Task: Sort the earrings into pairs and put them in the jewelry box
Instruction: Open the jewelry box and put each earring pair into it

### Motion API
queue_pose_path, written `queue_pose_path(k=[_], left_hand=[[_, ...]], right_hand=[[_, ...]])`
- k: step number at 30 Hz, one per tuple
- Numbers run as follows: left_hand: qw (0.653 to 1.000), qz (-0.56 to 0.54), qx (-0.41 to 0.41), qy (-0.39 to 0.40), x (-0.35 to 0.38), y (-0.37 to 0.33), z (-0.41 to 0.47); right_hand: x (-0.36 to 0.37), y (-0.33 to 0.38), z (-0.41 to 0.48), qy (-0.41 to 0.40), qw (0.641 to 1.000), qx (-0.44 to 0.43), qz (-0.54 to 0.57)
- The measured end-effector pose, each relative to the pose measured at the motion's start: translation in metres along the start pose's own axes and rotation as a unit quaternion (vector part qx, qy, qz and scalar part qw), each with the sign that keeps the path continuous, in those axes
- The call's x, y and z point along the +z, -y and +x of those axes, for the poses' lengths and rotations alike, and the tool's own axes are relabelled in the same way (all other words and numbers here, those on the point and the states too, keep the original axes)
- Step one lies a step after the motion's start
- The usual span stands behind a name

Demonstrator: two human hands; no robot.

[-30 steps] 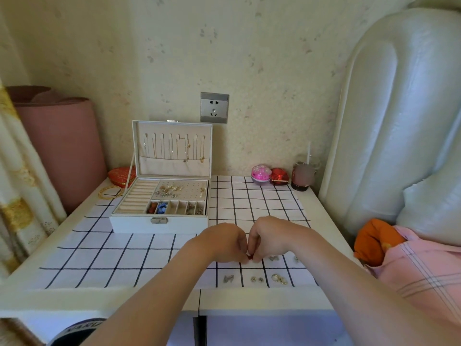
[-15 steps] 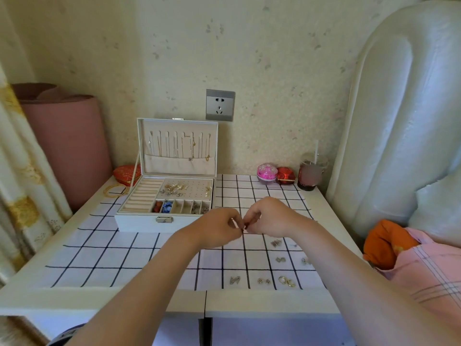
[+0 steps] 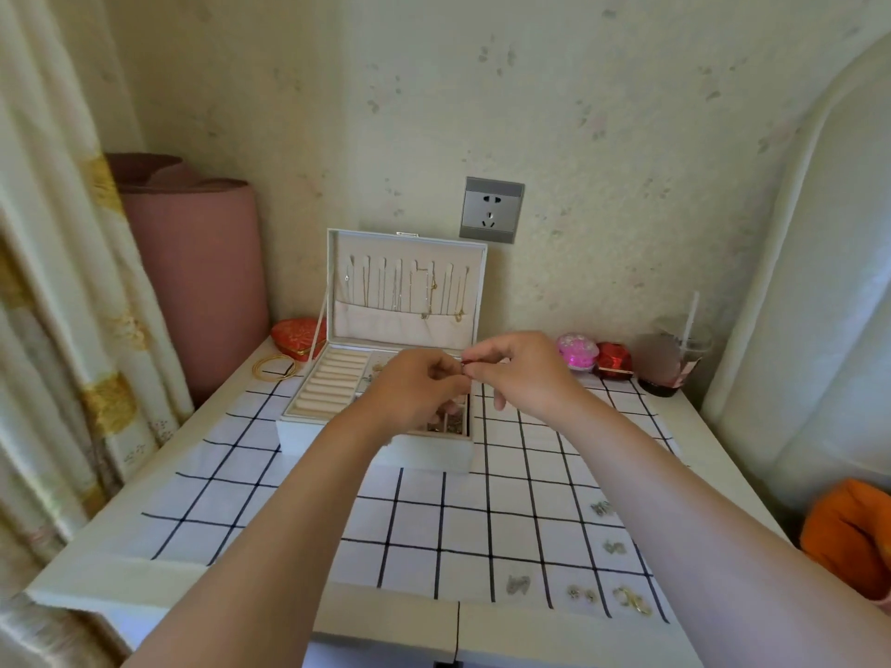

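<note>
Head view: your left hand (image 3: 414,392) and right hand (image 3: 528,373) both pinch a small red earring (image 3: 465,363) above the open jewelry box (image 3: 424,453). Other earrings (image 3: 582,593) lie on the checked cloth (image 3: 419,532), near right.

The jewelry box (image 3: 434,453) stood open on the table (image 3: 96,566), far middle. Earrings (image 3: 583,593) lay on the cloth (image 3: 419,523), near right; a cup (image 3: 670,364) stood far right.
</note>
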State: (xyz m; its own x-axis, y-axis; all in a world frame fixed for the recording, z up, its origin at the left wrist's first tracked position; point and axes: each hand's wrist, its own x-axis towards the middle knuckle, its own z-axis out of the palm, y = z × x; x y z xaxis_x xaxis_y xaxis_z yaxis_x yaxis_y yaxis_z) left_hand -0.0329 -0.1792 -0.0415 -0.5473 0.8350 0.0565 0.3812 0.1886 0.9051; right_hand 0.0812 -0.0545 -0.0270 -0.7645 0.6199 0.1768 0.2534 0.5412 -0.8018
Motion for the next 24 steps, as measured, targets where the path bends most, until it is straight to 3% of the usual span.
queue_pose_path(k=[5,13,24], left_hand=[[0.998,-0.039,-0.003,-0.043,-0.029,0.01,0.012],[0.993,-0.002,-0.019,-0.114,-0.077,0.039,0.032],[0.987,0.053,-0.032,-0.151,-0.101,0.074,0.045]], right_hand=[[0.024,0.016,0.031,-0.006,1.0,-0.023,0.011],[0.062,0.021,0.084,0.027,0.997,-0.067,-0.02],[0.102,0.006,0.128,0.071,0.968,-0.106,-0.214]])
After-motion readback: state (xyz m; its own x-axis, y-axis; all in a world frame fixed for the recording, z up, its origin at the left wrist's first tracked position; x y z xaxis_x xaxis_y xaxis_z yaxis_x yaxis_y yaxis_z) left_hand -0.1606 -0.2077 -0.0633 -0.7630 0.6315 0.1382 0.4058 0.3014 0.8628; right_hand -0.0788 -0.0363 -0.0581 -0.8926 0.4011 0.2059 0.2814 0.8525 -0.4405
